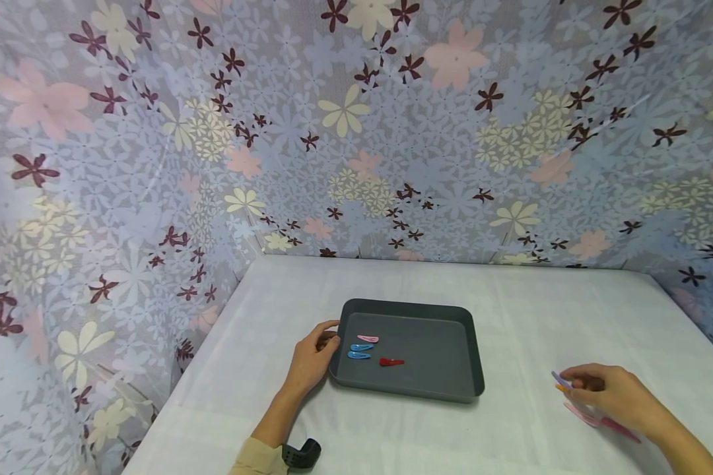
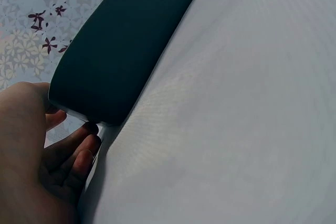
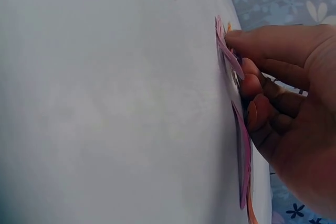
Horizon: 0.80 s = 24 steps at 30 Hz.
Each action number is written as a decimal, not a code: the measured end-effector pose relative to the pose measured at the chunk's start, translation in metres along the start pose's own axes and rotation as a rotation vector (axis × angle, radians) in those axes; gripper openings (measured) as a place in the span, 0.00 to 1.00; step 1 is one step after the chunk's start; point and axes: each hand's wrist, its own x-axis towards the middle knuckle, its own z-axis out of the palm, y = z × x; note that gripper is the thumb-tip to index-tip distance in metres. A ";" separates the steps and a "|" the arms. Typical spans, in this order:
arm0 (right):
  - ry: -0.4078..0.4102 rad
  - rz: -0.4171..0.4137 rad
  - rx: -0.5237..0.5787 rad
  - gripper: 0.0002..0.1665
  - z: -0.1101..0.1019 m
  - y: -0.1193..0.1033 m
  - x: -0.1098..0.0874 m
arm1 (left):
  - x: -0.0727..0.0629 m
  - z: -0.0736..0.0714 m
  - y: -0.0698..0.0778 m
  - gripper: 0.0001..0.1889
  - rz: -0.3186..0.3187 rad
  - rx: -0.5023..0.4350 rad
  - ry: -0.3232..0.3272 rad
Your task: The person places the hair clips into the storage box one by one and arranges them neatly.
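My left hand (image 1: 311,359) holds the left side of a dark grey tray (image 1: 418,394); in the left wrist view its fingers curl at the tray's corner (image 2: 105,61). Inside the tray lie a pink snap hair clip (image 1: 368,339), two blue hair clips (image 1: 361,347) and a red hair clip (image 1: 391,362). Off to the right, my right hand (image 1: 614,396) pinches among several hair clips on the cloth. A purple hair clip (image 1: 561,379) and an orange hair clip (image 1: 561,388) show at its fingertips. Beneath the hand lie a pale pink hair clip (image 1: 581,415) and a dark pink hair clip (image 1: 620,429).
A white cloth (image 1: 517,316) covers the table. Floral curtains (image 1: 356,152) hang behind it and along the left and right sides. The left wrist wears a black band (image 1: 302,455).
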 end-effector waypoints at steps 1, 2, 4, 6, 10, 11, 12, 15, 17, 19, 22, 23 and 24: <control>0.006 0.007 -0.003 0.34 0.001 0.000 0.000 | 0.000 0.000 0.000 0.19 0.001 0.001 0.001; 0.011 0.006 -0.006 0.34 0.001 -0.001 0.000 | 0.000 0.000 0.000 0.19 0.000 0.002 0.000; 0.015 -0.002 -0.006 0.33 0.002 -0.001 0.000 | 0.000 0.000 0.000 0.19 -0.002 0.004 0.000; 0.016 -0.007 -0.006 0.32 0.002 -0.001 0.000 | 0.000 -0.001 0.000 0.18 -0.001 0.004 0.000; 0.026 -0.012 -0.016 0.30 0.003 -0.002 0.000 | 0.000 -0.001 0.000 0.18 0.002 0.001 -0.001; 0.030 -0.015 -0.023 0.30 0.003 -0.002 0.000 | 0.000 -0.001 0.000 0.18 0.003 0.002 -0.001; 0.037 -0.019 -0.030 0.29 0.003 -0.003 0.000 | 0.000 -0.001 0.000 0.18 0.004 0.003 0.000; 0.050 -0.033 -0.051 0.28 0.002 -0.004 0.000 | 0.000 0.000 0.000 0.18 0.002 0.011 0.004; 0.059 -0.043 -0.072 0.26 0.002 -0.004 0.000 | 0.000 0.000 0.000 0.18 0.003 0.013 0.005; 0.064 -0.052 -0.090 0.25 0.002 -0.005 0.000 | 0.000 0.000 0.000 0.18 0.002 0.011 0.004; 0.079 -0.070 -0.111 0.24 0.002 -0.005 0.001 | 0.001 0.000 -0.001 0.18 0.002 0.006 0.002; 0.081 -0.074 -0.111 0.23 0.001 -0.005 0.001 | 0.001 0.000 -0.001 0.18 0.002 0.005 0.001; 0.083 -0.080 -0.108 0.23 0.001 -0.006 0.000 | 0.001 0.000 -0.001 0.18 0.001 0.004 0.000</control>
